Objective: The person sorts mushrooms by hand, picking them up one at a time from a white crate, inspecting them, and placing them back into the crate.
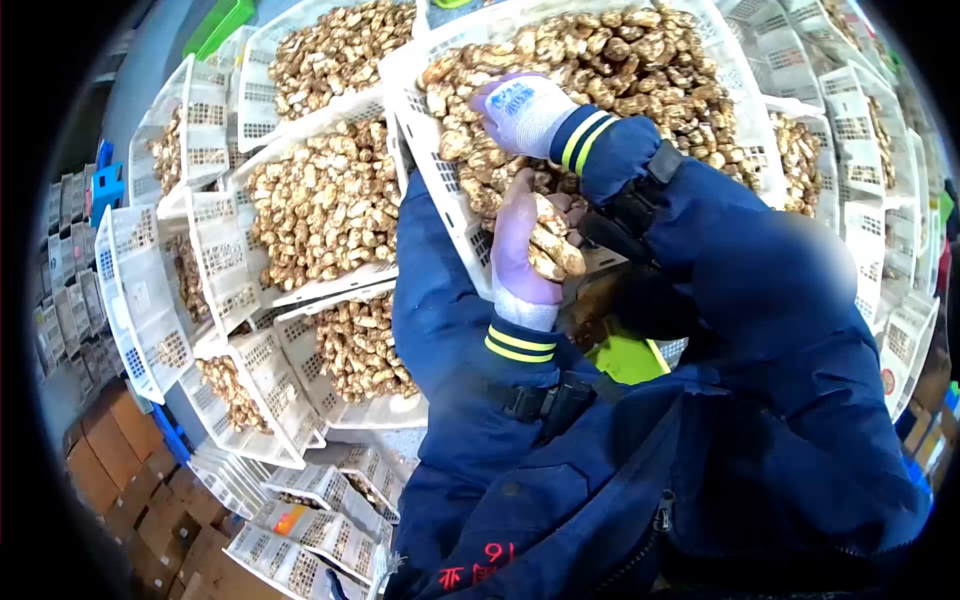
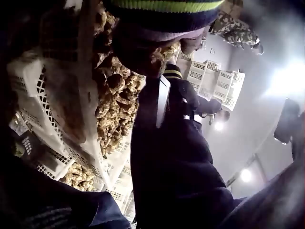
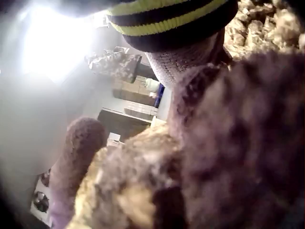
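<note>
Both hands wear thin knitted gloves with purple palms. In the head view the left hand (image 1: 516, 245) holds several lumpy brown-and-cream tubers (image 1: 553, 240), thumb on one side and fingers curled on the other, over the crate's near edge. The right hand (image 1: 525, 112) reaches palm down onto the heap of tubers (image 1: 640, 75) in the large white crate (image 1: 445, 190); its fingertips are hidden, and I cannot tell whether they grip one. In the right wrist view, a blurred tuber (image 3: 133, 186) lies close between purple glove fingers (image 3: 78, 162).
White perforated crates of similar tubers (image 1: 325, 200) stand at the left, with more crates (image 1: 860, 120) at the right. Something bright green (image 1: 628, 358) lies below the forearms. Cardboard boxes (image 1: 115, 440) are stacked at lower left.
</note>
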A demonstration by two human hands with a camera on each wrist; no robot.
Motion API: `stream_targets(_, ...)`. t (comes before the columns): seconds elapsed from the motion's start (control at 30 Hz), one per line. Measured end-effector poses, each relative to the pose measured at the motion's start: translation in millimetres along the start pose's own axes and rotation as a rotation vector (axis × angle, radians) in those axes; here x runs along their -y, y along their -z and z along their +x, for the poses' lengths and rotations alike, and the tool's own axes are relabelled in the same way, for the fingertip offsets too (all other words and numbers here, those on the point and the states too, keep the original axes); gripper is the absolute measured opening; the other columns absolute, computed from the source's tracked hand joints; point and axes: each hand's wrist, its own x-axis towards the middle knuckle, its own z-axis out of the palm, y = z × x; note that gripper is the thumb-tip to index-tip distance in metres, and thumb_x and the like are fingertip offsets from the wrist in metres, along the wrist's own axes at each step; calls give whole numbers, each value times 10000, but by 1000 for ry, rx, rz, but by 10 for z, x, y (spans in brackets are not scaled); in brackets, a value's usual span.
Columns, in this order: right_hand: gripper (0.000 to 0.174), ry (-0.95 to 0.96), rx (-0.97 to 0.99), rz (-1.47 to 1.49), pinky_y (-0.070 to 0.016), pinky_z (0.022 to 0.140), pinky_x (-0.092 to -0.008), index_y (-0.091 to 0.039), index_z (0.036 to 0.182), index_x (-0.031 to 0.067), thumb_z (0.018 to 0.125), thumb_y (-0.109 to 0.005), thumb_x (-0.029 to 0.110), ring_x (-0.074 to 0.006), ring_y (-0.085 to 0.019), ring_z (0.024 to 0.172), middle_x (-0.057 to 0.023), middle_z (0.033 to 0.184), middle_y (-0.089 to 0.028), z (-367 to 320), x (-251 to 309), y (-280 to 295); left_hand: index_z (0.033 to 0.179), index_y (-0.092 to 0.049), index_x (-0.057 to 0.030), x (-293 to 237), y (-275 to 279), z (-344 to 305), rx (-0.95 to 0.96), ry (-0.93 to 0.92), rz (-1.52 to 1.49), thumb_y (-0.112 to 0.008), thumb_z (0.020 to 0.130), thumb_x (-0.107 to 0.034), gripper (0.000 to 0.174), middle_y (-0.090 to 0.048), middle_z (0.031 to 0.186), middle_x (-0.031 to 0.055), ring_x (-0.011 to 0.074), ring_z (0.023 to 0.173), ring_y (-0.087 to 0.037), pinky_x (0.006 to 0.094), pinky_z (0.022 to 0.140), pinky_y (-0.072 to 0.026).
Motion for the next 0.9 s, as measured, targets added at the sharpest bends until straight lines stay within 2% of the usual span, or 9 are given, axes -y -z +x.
stream_targets(0.07, 299, -28, -184, -92, -496, 843, -441, -591, 1125, 93, 862, -562, 233, -302, -610, 984, -107, 1051, -606, 21, 15, -207, 1345, -436, -66, -10, 55, -19, -111, -15, 40, -603, 907, -351, 549, -619, 928, 101, 199, 820, -620, 307, 657, -520)
stream_targets(0.3, 317, -127, -125, 73, -491, 873, -430, -622, 1111, 116, 807, -619, 204, -318, -604, 1010, -142, 1064, -600, -88, 15, -65, 1296, -478, -76, -40, -40, -78, -161, -28, 18, -592, 921, -316, 459, -618, 968, 123, 247, 850, -618, 344, 727, -533)
stream_targets(0.47, 297, -129, -623, 396, -517, 784, -400, -640, 1090, 61, 846, -627, 230, -322, -648, 864, -165, 927, -656, -669, -209, 149, 1341, -421, -85, -60, -66, -119, 37, -48, -4, -618, 893, -345, 554, -587, 1109, 156, 309, 1006, -594, 449, 819, -531)
stream_targets(0.53, 333, -98, -576, 471, -523, 729, -430, -633, 1092, 59, 849, -593, 283, -348, -653, 832, -180, 879, -657, -1034, -122, 460, 1365, -396, -83, -57, -131, -133, 146, -61, 42, -642, 870, -366, 621, -562, 1174, 154, 322, 1055, -576, 492, 872, -517)
stream_targets(0.6, 280, 69, -516, 396, -518, 641, -432, -636, 987, 46, 847, -606, 286, -335, -643, 713, -168, 742, -628, -1404, 57, 722, 1451, -259, -61, -14, -281, -163, 256, -107, 80, -608, 854, -408, 774, -451, 1344, 152, 313, 1130, -539, 435, 873, -528)
stream_targets(0.7, 293, 135, -361, 237, -496, 606, -420, -625, 983, 74, 852, -590, 334, -308, -634, 675, -139, 713, -619, -1714, 169, 683, 1481, -148, -33, 32, -338, -232, 339, -2, 106, -543, 814, -508, 909, -642, 991, 219, 330, 1016, -603, 472, 972, -455)
stream_targets(0.77, 313, 85, -363, 126, -452, 609, -392, -584, 1074, 101, 883, -559, 349, -274, -618, 695, -91, 719, -606, -1803, 189, 558, 1368, -328, -47, 105, -286, -212, 370, -2, 64, -583, 812, -509, 767, -622, 991, 185, 330, 1018, -589, 467, 990, -424)
stream_targets(0.83, 325, 56, -332, 185, -455, 604, -392, -580, 1074, 99, 896, -540, 368, -276, -616, 664, -85, 698, -607, -1844, 197, 531, 1148, -555, -55, 140, -321, -249, 339, -16, 93, -595, 836, -519, 560, -604, 1140, 158, 308, 1063, -558, 467, 959, -427)
stream_targets(0.9, 350, 56, -320, 214, -460, 585, -390, -581, 1090, 97, 910, -518, 391, -279, -610, 610, -86, 656, -603, -1859, 167, 500, 951, -600, -49, 188, -296, -222, 318, -53, 195, -555, 864, -518, 479, -628, 1067, 169, 302, 1020, -562, 465, 933, -431)
